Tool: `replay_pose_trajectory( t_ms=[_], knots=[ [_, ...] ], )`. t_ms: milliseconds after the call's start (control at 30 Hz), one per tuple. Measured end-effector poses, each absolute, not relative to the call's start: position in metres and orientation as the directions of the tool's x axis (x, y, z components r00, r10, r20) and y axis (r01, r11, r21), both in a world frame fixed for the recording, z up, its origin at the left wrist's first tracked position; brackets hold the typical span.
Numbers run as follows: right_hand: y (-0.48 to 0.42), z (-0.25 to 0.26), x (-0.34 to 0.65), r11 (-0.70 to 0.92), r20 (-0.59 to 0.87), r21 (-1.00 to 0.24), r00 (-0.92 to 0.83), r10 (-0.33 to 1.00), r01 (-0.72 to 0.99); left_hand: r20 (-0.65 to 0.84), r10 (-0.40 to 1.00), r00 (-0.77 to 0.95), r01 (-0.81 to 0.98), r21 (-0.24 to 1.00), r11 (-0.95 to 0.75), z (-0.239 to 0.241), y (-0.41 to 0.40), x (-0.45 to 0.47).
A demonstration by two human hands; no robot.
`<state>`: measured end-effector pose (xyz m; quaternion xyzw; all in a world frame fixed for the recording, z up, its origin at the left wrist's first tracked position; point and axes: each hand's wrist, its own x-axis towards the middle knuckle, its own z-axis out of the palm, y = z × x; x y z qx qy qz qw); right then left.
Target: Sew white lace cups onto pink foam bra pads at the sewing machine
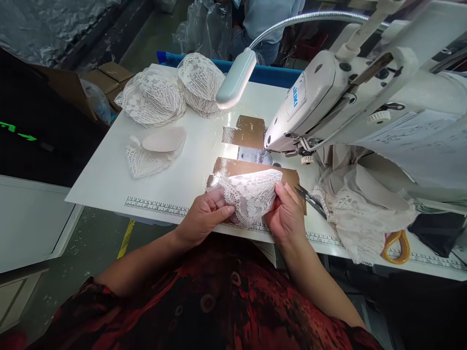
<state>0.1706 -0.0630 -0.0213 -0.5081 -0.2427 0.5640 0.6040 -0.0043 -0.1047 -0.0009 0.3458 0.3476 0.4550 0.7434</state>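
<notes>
Both my hands hold a white lace bra cup (251, 192) over the near edge of the white sewing table (109, 180). My left hand (204, 218) pinches the cup's left end between thumb and fingers. My right hand (288, 214) grips the right side, fingers curled round the lace. The cup hangs just in front of the sewing machine's (328, 97) needle area, over brown tape patches (233, 167).
Two stacks of lace cups (153, 97) (200, 82) sit at the table's far left, a foam pad on lace (160, 143) nearer. Thread snips (310, 199), a fabric pile (361, 209) and orange-handled scissors (397, 245) lie right. A gooseneck lamp (237, 78) hangs overhead. Another person sits behind the table.
</notes>
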Motion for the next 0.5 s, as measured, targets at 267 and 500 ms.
replay_pose_trajectory(
  t_ms=[267, 500],
  knots=[
    [-0.061, -0.027, 0.175, -0.123, -0.261, -0.895, 0.281, 0.923, -0.428, -0.191, 0.906, 0.378, -0.46, 0.811, 0.363, -0.004, -0.104, -0.007],
    [-0.062, -0.014, 0.168, -0.133, -0.251, -0.889, 0.223, 0.942, -0.438, -0.27, 0.905, 0.329, -0.454, 0.795, 0.402, 0.002, -0.097, -0.005]
  ],
)
